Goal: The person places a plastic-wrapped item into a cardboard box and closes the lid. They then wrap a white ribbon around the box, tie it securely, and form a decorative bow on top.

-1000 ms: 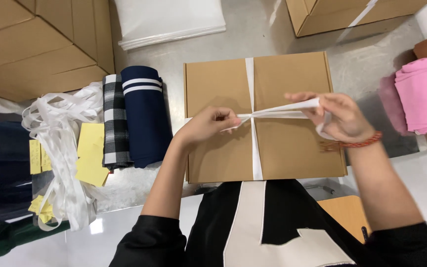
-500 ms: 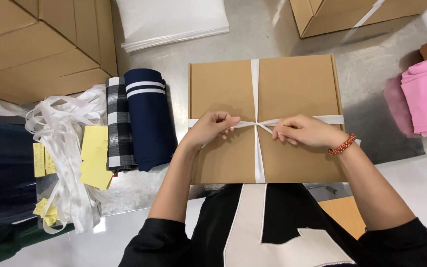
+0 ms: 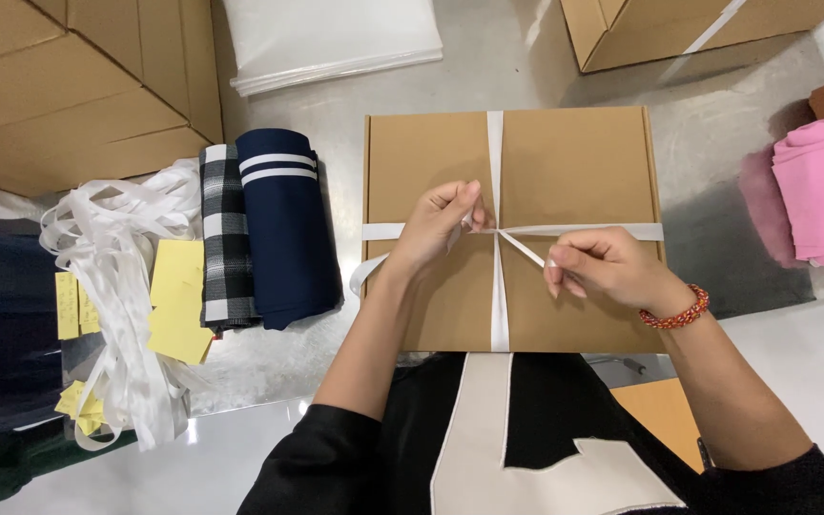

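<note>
Head view, the only one. My left hand (image 3: 436, 229) is pinched shut on the white ribbon (image 3: 498, 286) just left of where the bands cross on the cardboard box (image 3: 574, 172), thumb and fingertips closed tight, the strand coming out between them. My right hand (image 3: 603, 270) is curled, thumb and forefinger nipping a short diagonal length of the same ribbon just right of the crossing; the other fingers are folded under, so I cannot tell if they grip anything.

The box lies flat in the middle of the worktop (image 3: 488, 57), its near edge against my black and cream top (image 3: 488, 448). One ribbon band runs from far edge to near edge, one crosses left to right, and a loose tail hangs off the box's left edge.

The ribbon looks thin, flat, limp and probably slippery, so I'd hold close to the crossing with fingertips only. The box looks stiff and light; grip it by its side edges.

Toward the worktop's left edge: a navy roll of cloth (image 3: 288, 229) touching a checked roll (image 3: 226, 238), yellow paper slips (image 3: 178, 305), and a tangled heap of spare ribbon (image 3: 116, 286). At the right edge is a pink roll (image 3: 822, 191). More cartons (image 3: 69, 86) fill the far left corner, with a clear plastic bag (image 3: 336, 38) along the far edge.
</note>
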